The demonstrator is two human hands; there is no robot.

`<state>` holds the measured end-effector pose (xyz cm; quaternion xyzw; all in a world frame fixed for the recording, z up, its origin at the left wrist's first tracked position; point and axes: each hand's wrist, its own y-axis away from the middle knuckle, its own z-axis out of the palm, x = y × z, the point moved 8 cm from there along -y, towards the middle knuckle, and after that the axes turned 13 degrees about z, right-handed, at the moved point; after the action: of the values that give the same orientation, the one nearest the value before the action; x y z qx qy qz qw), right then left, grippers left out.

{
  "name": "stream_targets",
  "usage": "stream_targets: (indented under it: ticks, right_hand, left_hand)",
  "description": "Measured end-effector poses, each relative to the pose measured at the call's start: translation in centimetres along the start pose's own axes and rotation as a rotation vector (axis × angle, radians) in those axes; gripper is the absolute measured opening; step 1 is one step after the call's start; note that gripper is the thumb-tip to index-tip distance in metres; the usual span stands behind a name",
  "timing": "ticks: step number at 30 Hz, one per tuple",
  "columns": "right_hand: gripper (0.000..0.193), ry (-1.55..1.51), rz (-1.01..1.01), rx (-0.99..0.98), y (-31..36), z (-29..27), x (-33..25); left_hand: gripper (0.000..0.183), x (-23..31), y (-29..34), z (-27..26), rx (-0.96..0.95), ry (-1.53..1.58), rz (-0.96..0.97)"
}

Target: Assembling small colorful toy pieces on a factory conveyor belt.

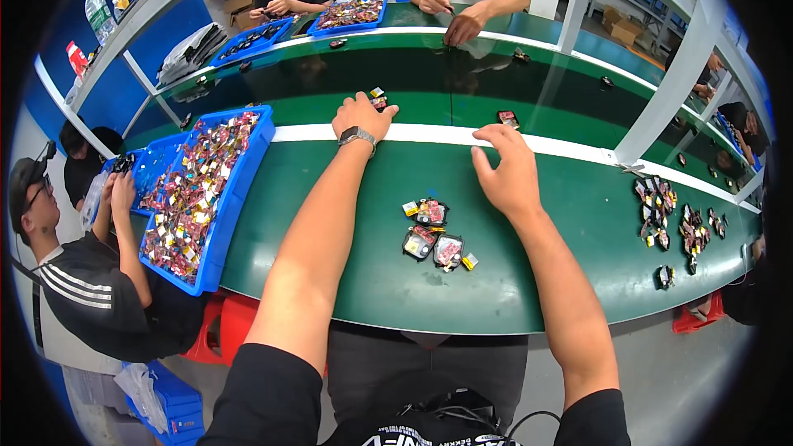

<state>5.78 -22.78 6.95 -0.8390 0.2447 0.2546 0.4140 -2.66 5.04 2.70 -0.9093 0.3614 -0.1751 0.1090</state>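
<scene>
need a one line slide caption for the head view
A bare left hand reaches toward a small red-and-yellow electronic piece; the open right hand hovers over a green worktable.

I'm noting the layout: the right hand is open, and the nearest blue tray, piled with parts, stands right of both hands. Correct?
Not quite: the head view shows the blue tray, piled with parts, left of both hands. The right hand is open.

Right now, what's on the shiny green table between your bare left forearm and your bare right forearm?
In the head view, three small, rounded black cases holding electronic parts lie there, close together.
</scene>
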Motion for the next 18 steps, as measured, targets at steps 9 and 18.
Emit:
stream_targets:
  ticks: [9, 18]
  right_hand:
    - [0.03, -0.185, 0.045, 0.023, -0.5, -1.3, 0.7]
    - [0.086, -0.148, -0.937, -0.265, 2.4, -19.2, -15.6]
  left_hand:
    - [0.04, 0.7, 1.5, -0.8, 0.19, 0.264, 0.15]
    - [0.041, -0.6, 3.6, -1.0, 0.161, 0.482, 0.184]
